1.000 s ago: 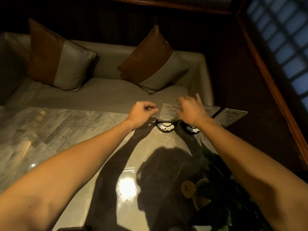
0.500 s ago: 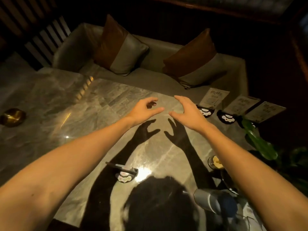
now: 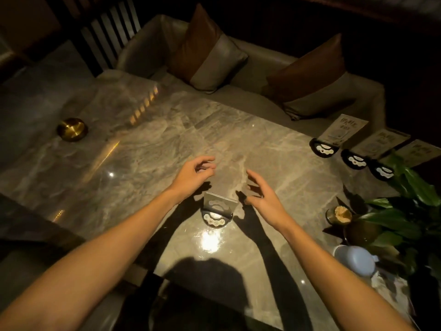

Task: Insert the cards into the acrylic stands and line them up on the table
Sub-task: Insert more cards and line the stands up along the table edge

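An acrylic stand with a black half-round base and a clear upright panel sits on the marble table, between my two hands; I see no card in it. My left hand hovers above and left of it, fingers apart, holding nothing. My right hand hovers just to its right, fingers spread, also holding nothing. At the table's far right edge three stands with printed cards stand in a row: one, a second, a third.
A brass bowl sits at the table's far left. A leafy plant, a small jar of toothpicks and a pale blue pitcher crowd the right edge. A sofa with two cushions lies beyond the table.
My hands left the row of carded stands at the far right and drew back toward me. They now hover on either side of the acrylic stand near the table's middle.
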Demonstrator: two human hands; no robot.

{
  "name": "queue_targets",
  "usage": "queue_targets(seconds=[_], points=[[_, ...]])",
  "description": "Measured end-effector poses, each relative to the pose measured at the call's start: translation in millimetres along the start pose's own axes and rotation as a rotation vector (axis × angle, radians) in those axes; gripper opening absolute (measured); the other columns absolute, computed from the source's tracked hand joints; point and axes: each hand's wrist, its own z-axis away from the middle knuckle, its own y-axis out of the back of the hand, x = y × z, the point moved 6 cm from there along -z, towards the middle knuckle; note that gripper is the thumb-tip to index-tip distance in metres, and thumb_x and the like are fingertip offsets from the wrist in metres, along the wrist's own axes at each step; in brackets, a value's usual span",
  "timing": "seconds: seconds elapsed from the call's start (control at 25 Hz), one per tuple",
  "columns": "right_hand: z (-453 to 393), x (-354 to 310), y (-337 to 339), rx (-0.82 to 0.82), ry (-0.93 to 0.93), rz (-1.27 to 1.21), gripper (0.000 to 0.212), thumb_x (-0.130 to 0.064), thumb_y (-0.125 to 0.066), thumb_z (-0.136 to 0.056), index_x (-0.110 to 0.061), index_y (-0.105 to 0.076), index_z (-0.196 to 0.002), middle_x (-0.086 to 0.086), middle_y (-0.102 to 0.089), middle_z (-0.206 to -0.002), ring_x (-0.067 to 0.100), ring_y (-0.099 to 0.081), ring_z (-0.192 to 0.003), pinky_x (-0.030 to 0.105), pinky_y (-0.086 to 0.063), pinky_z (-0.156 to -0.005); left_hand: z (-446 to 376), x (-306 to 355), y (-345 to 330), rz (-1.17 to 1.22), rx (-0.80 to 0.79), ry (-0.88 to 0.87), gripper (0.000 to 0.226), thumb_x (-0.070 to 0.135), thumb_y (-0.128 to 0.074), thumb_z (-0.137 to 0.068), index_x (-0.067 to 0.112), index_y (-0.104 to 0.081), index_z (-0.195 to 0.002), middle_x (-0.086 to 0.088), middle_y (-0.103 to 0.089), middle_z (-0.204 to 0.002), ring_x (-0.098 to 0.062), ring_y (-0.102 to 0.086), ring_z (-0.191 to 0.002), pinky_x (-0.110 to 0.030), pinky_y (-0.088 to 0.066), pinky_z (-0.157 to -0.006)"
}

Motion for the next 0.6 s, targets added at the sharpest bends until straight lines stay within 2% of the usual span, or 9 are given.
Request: queue_targets(seconds=[0.08,0.16,0.24,0.32,0.4,0.48,0.6], points=[[6.8,16.8,-21.0,-0.001,-0.068,-0.075,0.077,0.001,-0.066,-0.086,-0.033,-0.042,-0.152,-0.003,-0.048,-0.145,0.007,-0.054,-0.123,0.018,-0.047,-0.09,14.4,-33.1,9.0,0.0,0.007,0.067,0.04,-0.006,-0.059,-0.09,0.01,-0.064,-0.127,-0.008,-0.07,-0.114,-0.018,-0.066,-0.11,-0.025,-0.05,-0.097],[8.5,30.7,-38.9,0.004,-0.11,-0.098,0.073,-0.002,-0.069,-0.083,-0.028,-0.047,-0.148,0.0,-0.053,-0.14,0.01,-0.057,-0.118,0.021,-0.049,-0.09,25.5,-61.3,13.0,-0.013,0.005,0.122,0.042,-0.008,-0.057,-0.089,0.013,-0.064,-0.125,-0.008,-0.068,-0.118,-0.02,-0.065,-0.109,-0.026,-0.054,-0.091],[7.8,41.6,-51.9,0.006,-0.132,-0.078,0.062,0.003,-0.068,-0.085,-0.024,-0.054,-0.14,0.001,-0.064,-0.125,0.01,-0.064,-0.108,0.016,-0.05,-0.084,32.8,-80.2,9.5,-0.027,-0.018,0.156,0.043,-0.007,-0.062,-0.087,0.01,-0.063,-0.126,-0.006,-0.067,-0.118,-0.019,-0.067,-0.102,-0.018,-0.057,-0.077],[4.6,51.2,-58.7,0.042,-0.148,-0.057,0.048,0.009,-0.063,-0.086,-0.017,-0.061,-0.126,-0.001,-0.071,-0.109,0.012,-0.068,-0.097,0.012,-0.052,-0.076,37.7,-92.8,0.7,-0.038,-0.072,0.155,0.04,-0.007,-0.065,-0.087,0.008,-0.065,-0.124,-0.005,-0.069,-0.113,-0.011,-0.066,-0.089,-0.011,-0.052,-0.064],[1.9,57.8,-62.9,0.083,-0.15,-0.048,0.033,0.009,-0.062,-0.088,-0.012,-0.067,-0.113,0.002,-0.074,-0.101,0.014,-0.069,-0.09,0.015,-0.053,-0.074,36.6,-102.0,-4.7,-0.046,-0.076,0.145,0.029,0.0,-0.071,-0.087,0.018,-0.071,-0.11,-0.002,-0.072,-0.103,-0.011,-0.067,-0.083,-0.012,-0.051,-0.067],[-3.3,62.5,-61.8,0.128,-0.149,-0.083,0.019,0.003,-0.065,-0.091,-0.004,-0.07,-0.109,0.009,-0.076,-0.099,0.019,-0.071,-0.088,0.025,-0.054,-0.077,32.9,-103.8,-6.1,-0.051,-0.042,0.14,0.018,0.01,-0.075,-0.087,0.026,-0.072,-0.096,0.001,-0.074,-0.095,-0.012,-0.069,-0.084,-0.016,-0.05,-0.073],[-11.1,65.4,-52.5,0.167,-0.169,-0.128,0.012,-0.001,-0.065,-0.094,0.005,-0.069,-0.103,0.011,-0.075,-0.093,0.023,-0.071,-0.084,0.022,-0.057,-0.074,20.6,-96.2,-12.0,-0.082,-0.04,0.102,0.005,0.013,-0.073,-0.089,0.018,-0.071,-0.089,0.001,-0.074,-0.09,-0.01,-0.068,-0.082,-0.014,-0.049,-0.075]])
